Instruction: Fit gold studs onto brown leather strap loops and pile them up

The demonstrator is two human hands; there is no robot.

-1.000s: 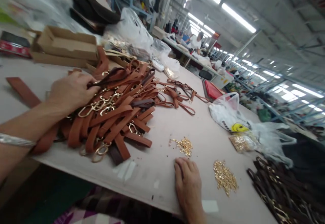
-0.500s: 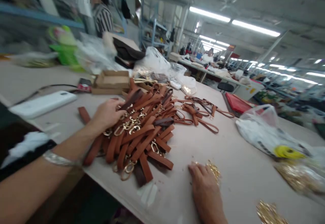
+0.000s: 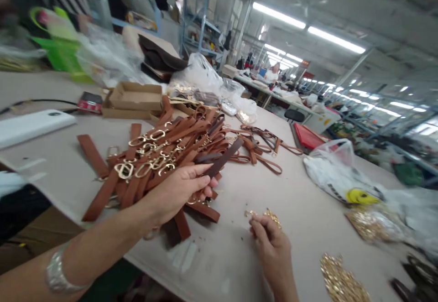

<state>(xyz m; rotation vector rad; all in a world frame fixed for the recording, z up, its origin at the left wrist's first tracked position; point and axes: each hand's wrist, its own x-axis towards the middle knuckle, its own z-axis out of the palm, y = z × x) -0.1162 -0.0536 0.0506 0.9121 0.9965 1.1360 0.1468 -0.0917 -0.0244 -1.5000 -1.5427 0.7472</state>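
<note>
The person's left hand point(image 3: 183, 185) pinches a dark brown strap point(image 3: 226, 157) between thumb and fingers over the brown strap pile point(image 3: 191, 133) on the surface point(image 3: 290, 192), while the right hand point(image 3: 273, 247) curls nearly closed by small gold pieces point(image 3: 273, 216), whether gripping one I can't tell.

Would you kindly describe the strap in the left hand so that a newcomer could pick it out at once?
On the pale table, find the big heap of mostly reddish-brown straps. Over its near side, the left hand holds the dark brown strap. Darker than most neighbours, it is the one pinched in that hand.
</note>
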